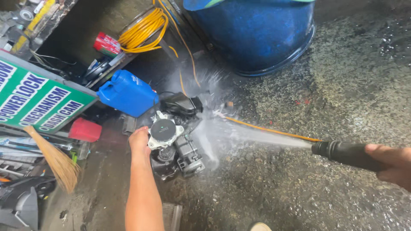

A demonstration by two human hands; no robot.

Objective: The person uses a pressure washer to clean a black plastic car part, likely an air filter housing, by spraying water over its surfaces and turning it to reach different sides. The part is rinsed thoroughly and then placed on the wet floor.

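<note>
I am steadying a grimy metal engine part (173, 145) at the centre of the frame with my left hand (139, 140), fingers curled and clamped on its pale, star-shaped cast flange. A round black cap sits in the middle of that flange; below it the dark, blocky housing is running down-right toward the lower centre, its long axis roughly up-and-down in the picture, cap end facing up at me. My right hand (391, 164), at the right edge, is gripping a smooth black spray lance (344, 153), fingers wrapped tight around it. The lance is pointing left, and its white water jet (252, 137) is striking the part and bursting into mist. The rough concrete floor (342, 85) is glistening wet. A blue plastic jerrycan (127, 92) is lying just upper left of the part, coiled yellow hose (143, 30) above it, a blue drum (257, 30) at top centre, a straw broom (53, 156) at left.
</note>
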